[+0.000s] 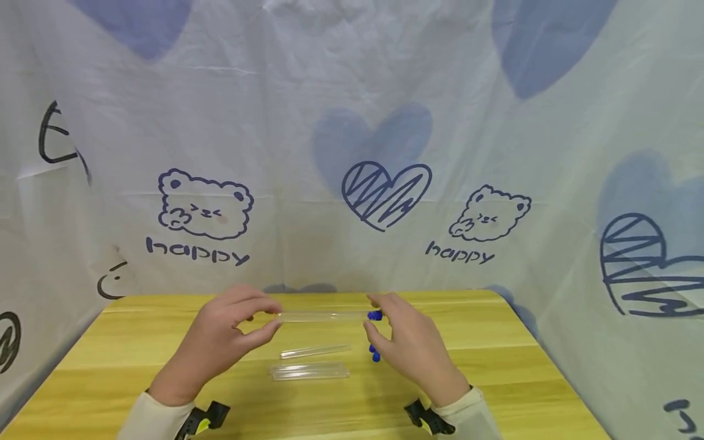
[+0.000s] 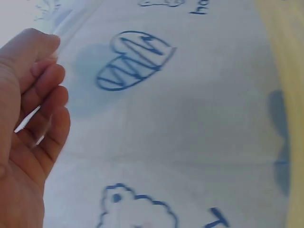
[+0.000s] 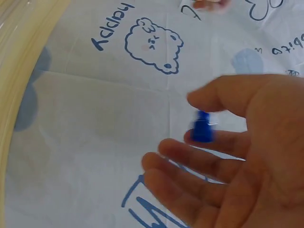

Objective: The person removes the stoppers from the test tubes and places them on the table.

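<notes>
In the head view a clear tube (image 1: 321, 316) lies level above the table, its left end pinched between thumb and index finger of my left hand (image 1: 220, 327). A blue cap (image 1: 375, 315) sits at the tube's right end. Around this cap is my right hand (image 1: 409, 339), thumb and index finger spread apart. The right wrist view shows the blue cap (image 3: 203, 129) between the thumb and the other fingers; whether a finger touches it I cannot tell. In the left wrist view the left hand (image 2: 31, 104) hides most of the tube.
Below the held tube, one clear tube (image 1: 315, 351) lies on the wooden table (image 1: 495, 342), with several more tubes (image 1: 310, 371) side by side nearer me. Blue caps (image 1: 376, 356) lie beside the right hand. A printed white cloth (image 1: 297, 244) hangs behind the table.
</notes>
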`<action>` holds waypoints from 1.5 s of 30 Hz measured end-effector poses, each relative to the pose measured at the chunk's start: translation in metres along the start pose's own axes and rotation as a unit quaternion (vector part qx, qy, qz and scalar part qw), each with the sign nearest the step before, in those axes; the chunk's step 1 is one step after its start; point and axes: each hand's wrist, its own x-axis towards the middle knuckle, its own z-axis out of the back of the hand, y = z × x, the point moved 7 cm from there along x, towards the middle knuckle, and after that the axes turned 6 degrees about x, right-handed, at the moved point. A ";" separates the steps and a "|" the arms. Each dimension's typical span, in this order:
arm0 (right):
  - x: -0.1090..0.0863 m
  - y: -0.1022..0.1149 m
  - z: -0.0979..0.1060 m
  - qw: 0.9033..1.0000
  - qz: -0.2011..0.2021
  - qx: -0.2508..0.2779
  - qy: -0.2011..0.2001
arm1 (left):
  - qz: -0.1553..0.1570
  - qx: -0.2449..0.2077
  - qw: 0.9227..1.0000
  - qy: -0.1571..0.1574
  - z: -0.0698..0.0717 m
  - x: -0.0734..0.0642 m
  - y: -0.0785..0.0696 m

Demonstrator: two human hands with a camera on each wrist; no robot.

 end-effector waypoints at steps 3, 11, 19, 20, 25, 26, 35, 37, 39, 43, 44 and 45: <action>-0.002 0.005 0.009 0.999 0.017 0.016 -0.040 | -0.035 0.001 0.999 -0.029 0.017 0.004 -0.009; -0.007 0.019 0.029 0.979 0.133 0.098 -0.117 | -0.026 0.044 0.998 -0.021 0.025 0.009 -0.005; -0.006 0.020 0.023 0.979 0.153 0.082 -0.110 | 0.112 0.053 0.983 0.137 0.002 0.005 0.007; -0.006 0.020 0.021 0.980 0.151 0.077 -0.105 | 0.123 0.054 0.979 0.153 0.000 0.004 0.008; -0.005 0.020 0.013 0.987 0.132 0.050 -0.074 | 0.141 0.074 0.967 0.200 -0.008 0.000 0.010; -0.004 0.020 0.012 0.989 0.125 0.048 -0.068 | 0.143 0.078 0.965 0.206 -0.009 -0.001 0.010; 0.000 0.016 0.005 0.995 0.033 0.081 -0.038 | 0.132 0.107 0.964 0.204 -0.009 -0.002 0.009; 0.000 0.017 0.005 0.996 0.040 0.073 -0.042 | 0.130 0.111 0.965 0.200 -0.008 -0.002 0.009; 0.000 0.018 0.005 0.995 0.050 0.068 -0.050 | 0.131 0.112 0.965 0.199 -0.008 -0.002 0.008; 0.000 0.020 0.005 0.993 0.077 0.058 -0.065 | 0.137 0.112 0.963 0.204 -0.008 -0.004 0.009; -0.001 0.021 0.005 0.993 0.084 0.055 -0.069 | 0.138 0.111 0.962 0.206 -0.009 -0.005 0.009; -0.001 0.021 0.005 0.992 0.090 0.051 -0.072 | 0.139 0.112 0.962 0.207 -0.009 -0.006 0.009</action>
